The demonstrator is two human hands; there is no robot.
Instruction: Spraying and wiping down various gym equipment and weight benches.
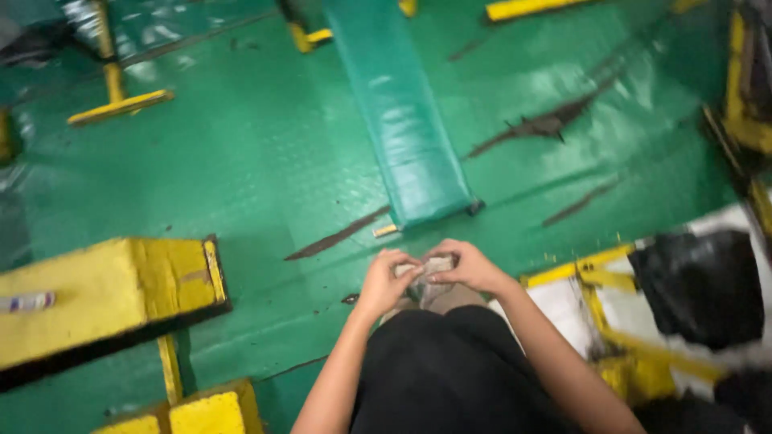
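Above the green floor [241,185], a small grey crumpled piece [425,277] is pinched between left hand [384,281] and right hand [470,269], held together; handling appears midway; blur hides detail.

Glossy green floor [241,177] with dark scuffs, a green padded bench [398,112], yellow frames [104,297] around.

Small grey crumpled object [425,277], centre frame: mostly hidden by left hand [384,281] and right hand [470,269]; kind indeterminable. Black bag-like mass [700,285], right: motion-blurred. Yellow painted block [104,297], left: cut off by edge. Forearms cut by lower edge.
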